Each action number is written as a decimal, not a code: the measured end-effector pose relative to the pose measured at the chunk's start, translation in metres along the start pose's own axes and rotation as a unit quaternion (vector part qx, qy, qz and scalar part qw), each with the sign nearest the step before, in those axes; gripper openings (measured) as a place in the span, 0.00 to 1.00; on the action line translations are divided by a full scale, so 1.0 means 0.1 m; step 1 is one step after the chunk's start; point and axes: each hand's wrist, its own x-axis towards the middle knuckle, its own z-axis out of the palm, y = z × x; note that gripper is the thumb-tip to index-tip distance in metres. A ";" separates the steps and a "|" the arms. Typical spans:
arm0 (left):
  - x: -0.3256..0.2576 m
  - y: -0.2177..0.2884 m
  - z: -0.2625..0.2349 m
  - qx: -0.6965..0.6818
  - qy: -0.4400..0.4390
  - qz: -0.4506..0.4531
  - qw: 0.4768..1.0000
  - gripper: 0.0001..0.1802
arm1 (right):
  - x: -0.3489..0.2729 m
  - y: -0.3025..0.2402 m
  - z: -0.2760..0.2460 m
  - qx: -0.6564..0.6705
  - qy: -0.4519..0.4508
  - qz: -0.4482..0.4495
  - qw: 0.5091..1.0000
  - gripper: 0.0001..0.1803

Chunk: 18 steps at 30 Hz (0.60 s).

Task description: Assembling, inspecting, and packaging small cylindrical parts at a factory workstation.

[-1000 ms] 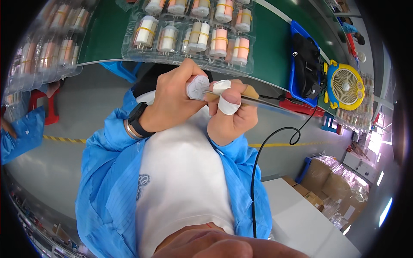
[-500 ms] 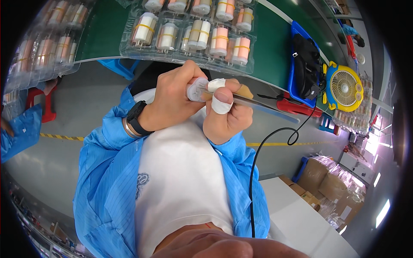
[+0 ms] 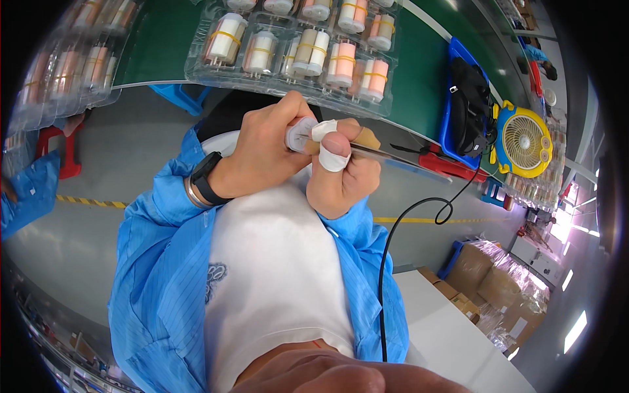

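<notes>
Our left hand grips the white plastic cap; our right hand clamps the slim metal tool, pointing left at it.

Cylinder in left hand. Right hand just right of it, holding tool: one end toward cylinder, other jutting right. Table beyond both hands; on it, straight ahead of them, tray with more cylinders in its pockets. Stool ahead-left of left hand, at table edge. Bin ahead-right of right hand, bag inside; fan farther right. Boxes right and rearward of right hand.
</notes>
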 end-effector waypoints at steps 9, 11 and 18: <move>0.00 -0.02 -0.02 0.005 -0.010 -0.012 1.000 0.21 | -0.05 0.08 0.11 0.058 0.058 0.004 0.997 0.16; 0.00 -0.01 -0.02 0.006 -0.013 -0.014 1.000 0.21 | -0.05 0.08 0.13 0.090 0.095 0.012 0.991 0.16; 0.00 -0.02 -0.03 0.014 -0.018 -0.019 1.000 0.21 | 0.01 0.03 0.06 0.005 0.019 0.004 1.000 0.16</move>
